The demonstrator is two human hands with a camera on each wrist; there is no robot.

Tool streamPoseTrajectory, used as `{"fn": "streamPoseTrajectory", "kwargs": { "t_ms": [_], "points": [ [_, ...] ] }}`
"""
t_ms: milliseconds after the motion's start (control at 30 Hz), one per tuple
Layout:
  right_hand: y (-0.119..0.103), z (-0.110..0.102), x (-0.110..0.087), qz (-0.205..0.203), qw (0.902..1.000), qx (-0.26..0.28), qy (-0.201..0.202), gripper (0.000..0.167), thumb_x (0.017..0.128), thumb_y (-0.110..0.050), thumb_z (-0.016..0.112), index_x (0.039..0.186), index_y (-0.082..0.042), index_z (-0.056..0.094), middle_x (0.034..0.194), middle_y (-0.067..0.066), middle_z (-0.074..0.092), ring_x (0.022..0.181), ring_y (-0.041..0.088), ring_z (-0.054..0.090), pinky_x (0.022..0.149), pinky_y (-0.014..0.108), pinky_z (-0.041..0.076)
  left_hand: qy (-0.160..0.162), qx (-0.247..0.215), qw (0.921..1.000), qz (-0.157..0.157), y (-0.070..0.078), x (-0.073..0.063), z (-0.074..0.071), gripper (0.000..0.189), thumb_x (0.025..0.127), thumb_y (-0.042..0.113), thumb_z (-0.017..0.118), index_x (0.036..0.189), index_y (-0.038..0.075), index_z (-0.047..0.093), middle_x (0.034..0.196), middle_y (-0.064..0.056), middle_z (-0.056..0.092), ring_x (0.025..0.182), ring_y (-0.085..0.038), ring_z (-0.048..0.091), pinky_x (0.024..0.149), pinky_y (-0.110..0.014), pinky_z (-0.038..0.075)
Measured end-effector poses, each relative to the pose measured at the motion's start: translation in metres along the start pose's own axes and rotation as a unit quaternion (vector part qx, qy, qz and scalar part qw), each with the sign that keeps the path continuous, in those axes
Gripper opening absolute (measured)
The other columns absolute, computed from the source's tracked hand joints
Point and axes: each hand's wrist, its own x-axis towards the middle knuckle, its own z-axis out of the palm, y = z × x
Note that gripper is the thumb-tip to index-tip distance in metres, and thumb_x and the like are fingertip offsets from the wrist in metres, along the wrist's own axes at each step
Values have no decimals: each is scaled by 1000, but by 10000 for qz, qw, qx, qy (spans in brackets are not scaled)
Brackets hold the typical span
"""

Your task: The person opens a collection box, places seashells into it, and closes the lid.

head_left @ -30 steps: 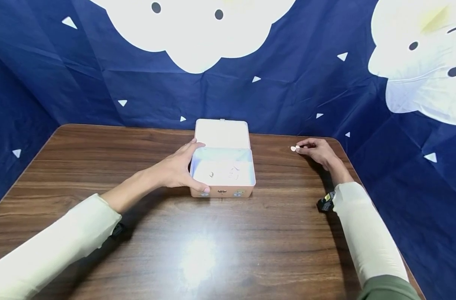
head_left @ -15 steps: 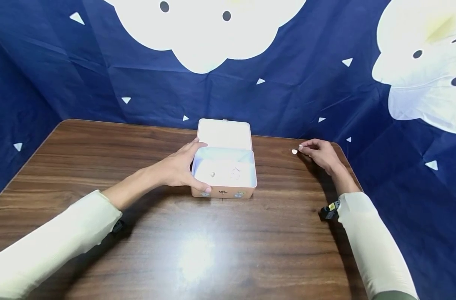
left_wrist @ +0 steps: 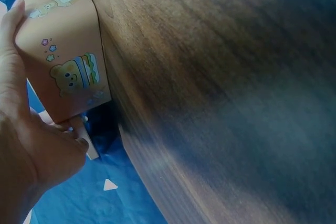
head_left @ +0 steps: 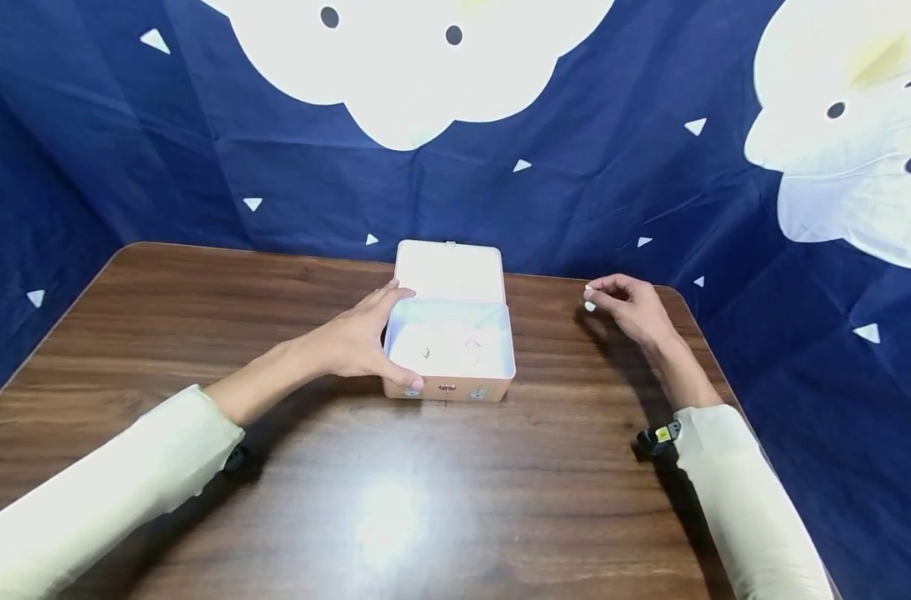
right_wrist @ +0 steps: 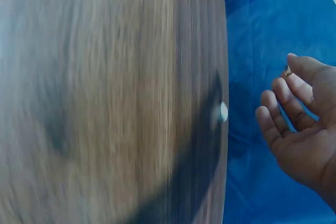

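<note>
A peach-coloured tin box (head_left: 455,388) with a cartoon bear print sits at the far middle of the table, its lid (head_left: 450,271) swung back. My left hand (head_left: 353,340) grips the box's left end, thumb at the front, fingers at the rear corner. Inside lie a small ring-like piece (head_left: 427,353) and some tiny items (head_left: 473,350) too faint to name. At the far right, my right hand (head_left: 638,312) pinches a small white piece (head_left: 588,289) between thumb and index finger. Below it, a white disc (head_left: 590,306) lies on the wood, also seen near the edge in the right wrist view.
The brown wooden table (head_left: 455,475) ends at a rounded far edge. Dark blue cloth (head_left: 312,183) with white cloud shapes hangs right behind and beside it. Each wrist wears a small black camera (head_left: 659,436).
My right hand has picked up one of two white pieces on the table and lifted it slightly. The left hand has stayed on the box. The head view has shifted a little.
</note>
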Motion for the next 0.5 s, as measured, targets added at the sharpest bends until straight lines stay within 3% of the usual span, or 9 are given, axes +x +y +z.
{"fn": "streamPoseTrajectory", "kwargs": {
  "t_ms": [67, 167, 367, 500],
  "points": [
    [-6, 2, -1, -94, 9999, 59, -9, 35, 108, -31, 79, 129, -2, 80, 107, -17, 78, 93, -5, 66, 88, 11, 49, 24, -4, 10000, 46, 1, 2, 0, 144, 66, 73, 101, 177, 16, 28, 192, -18, 8, 179, -39, 11, 141, -69, 26],
    [-15, 7, -2, -239, 9997, 71, -1, 34, 108, -30, 79, 129, -4, 80, 106, -16, 77, 91, -4, 66, 85, 11, 49, 43, -27, 10000, 59, 1, 3, -1, 143, 66, 73, 101, 176, 18, 28, 192, -17, 8, 179, -39, 10, 142, -69, 25],
    [-34, 26, -7, -452, 9984, 291, -158, 34, 107, -29, 81, 130, -5, 81, 122, 4, 82, 105, -2, 67, 93, 11, 51, 6, -12, 10000, -34, -3, 0, 0, 144, 66, 72, 102, 177, 18, 27, 192, -17, 7, 179, -38, 10, 141, -71, 25],
    [-45, 38, -14, -518, 9977, 384, -229, 33, 106, -31, 82, 128, -6, 82, 122, 7, 81, 103, 3, 68, 89, 14, 52, 8, -35, 10000, -30, -5, -1, 2, 144, 66, 72, 102, 176, 18, 28, 192, -17, 7, 179, -38, 11, 141, -70, 25]
  ]
}}
